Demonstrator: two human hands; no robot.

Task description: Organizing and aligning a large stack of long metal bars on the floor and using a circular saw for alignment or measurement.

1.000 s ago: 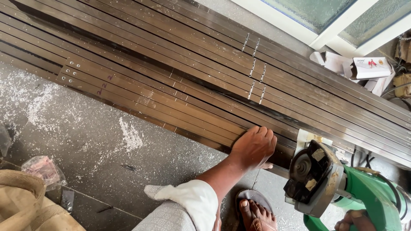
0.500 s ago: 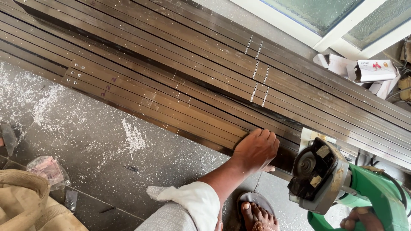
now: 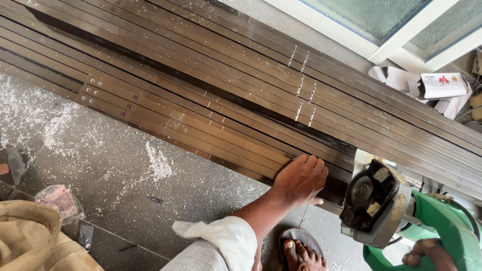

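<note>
Long dark metal bars (image 3: 211,100) are pressed flat by the left hand (image 3: 300,178), beside the green cutting machine (image 3: 401,216) gripped in the right hand (image 3: 431,253).

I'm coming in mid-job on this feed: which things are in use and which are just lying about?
In use: left hand pressing the metal bars; right hand holding the green angle grinder.
Lying about: cardboard boxes, plastic bag, metal shavings.

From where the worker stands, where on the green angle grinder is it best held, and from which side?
Grip the green angle grinder by its long green body behind the head, coming from the rear right, where the right hand already is. The black guard and disc face left toward the metal bars, so stay clear of that end.
</note>
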